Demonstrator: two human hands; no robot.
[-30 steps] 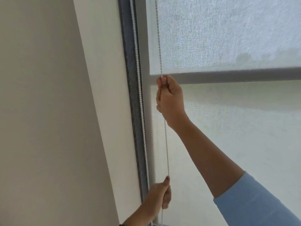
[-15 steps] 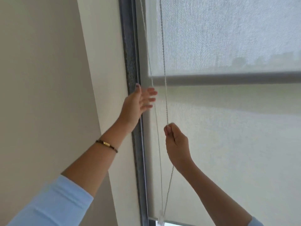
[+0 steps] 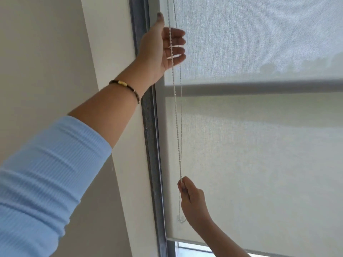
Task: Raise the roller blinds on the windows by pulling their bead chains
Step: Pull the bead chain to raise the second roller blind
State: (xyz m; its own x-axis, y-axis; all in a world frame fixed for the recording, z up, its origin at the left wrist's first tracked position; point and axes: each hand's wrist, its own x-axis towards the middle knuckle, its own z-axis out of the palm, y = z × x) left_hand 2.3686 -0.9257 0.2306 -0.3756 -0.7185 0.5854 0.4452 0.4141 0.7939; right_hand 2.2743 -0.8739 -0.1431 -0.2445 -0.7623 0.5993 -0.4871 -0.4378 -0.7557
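At the window's left edge: we read the scene from the wall across to the blind fabric.
Wall: on the far left we see a plain beige wall (image 3: 37, 62) and a paler window reveal (image 3: 109, 43) running up beside a dark grey window frame (image 3: 148, 127).
Left hand: our left hand (image 3: 163, 45) is raised high beside the frame, palm toward us, fingers curled but apart, with one strand of the bead chain (image 3: 175, 108) crossing them; we cannot tell whether it is gripped yet.
Bracelet: a dark beaded bracelet (image 3: 124, 86) sits on the left wrist, above a light blue ribbed sleeve (image 3: 46, 173).
Chain: the two strands hang close together just right of the frame, from the top of view down to a small clear connector (image 3: 181, 218) near the bottom.
Right hand: our right hand (image 3: 191, 197) is low, fingers pinched tight on a strand.
Risk, wrong strand: we judge that if the left hand closes on the other strand, the blind goes down instead of up.
Risk, slip: a loose catch up high could let the beads slide through.
Blind: the roller blind (image 3: 259, 145) covers nearly all the glass; its bottom bar (image 3: 232, 246) sits low, showing only a sliver of daylight.
Room: a window crossbar (image 3: 259, 88) shadows through the weave, with hazy trees beyond.
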